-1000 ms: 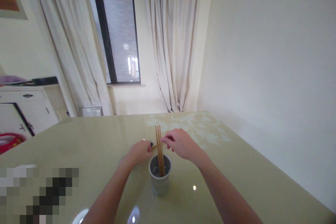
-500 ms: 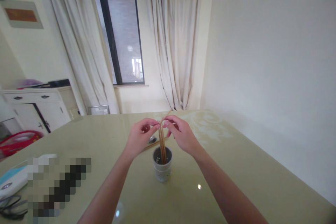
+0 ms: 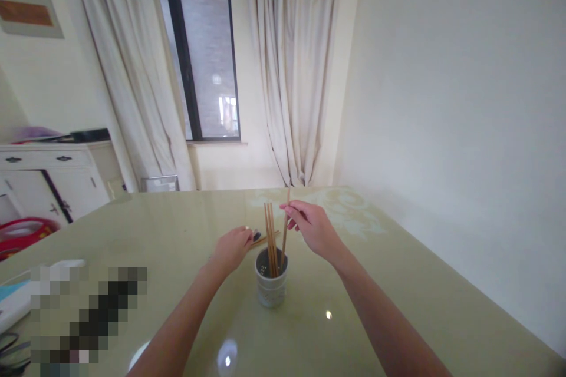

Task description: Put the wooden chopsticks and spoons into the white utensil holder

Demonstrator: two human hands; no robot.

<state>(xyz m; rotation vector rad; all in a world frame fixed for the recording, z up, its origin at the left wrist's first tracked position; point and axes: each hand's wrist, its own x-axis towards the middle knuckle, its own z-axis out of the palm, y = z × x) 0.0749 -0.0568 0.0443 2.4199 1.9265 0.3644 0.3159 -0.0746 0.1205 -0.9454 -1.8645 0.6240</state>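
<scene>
My right hand (image 3: pixel 312 225) pinches a wooden chopstick (image 3: pixel 284 241) near its top. The chopstick stands almost upright, its lower end inside the mouth of a pale patterned cup (image 3: pixel 271 294). Several other chopsticks (image 3: pixel 270 235) stand in that cup, leaning slightly left. My left hand (image 3: pixel 232 249) is low over the table, left of and behind the cup, with its fingers curled together. At its fingertips lie a chopstick (image 3: pixel 267 239) and a small shiny spoon-like thing (image 3: pixel 256 235). Whether these fingers grip either one is hidden.
The glossy table (image 3: pixel 336 283) runs up to the wall on the right. At the left lie a white device (image 3: pixel 17 306), dark cables (image 3: pixel 13 344) and a blurred-out dark item (image 3: pixel 101 312). Beyond the table are a red basket (image 3: pixel 30 235), a white cabinet (image 3: pixel 71 185) and curtains (image 3: pixel 296 70).
My hands, close together above the cup before, have parted. The left went down toward the table behind the cup; the right turned its slanted chopstick upright, with the lower end in the cup.
</scene>
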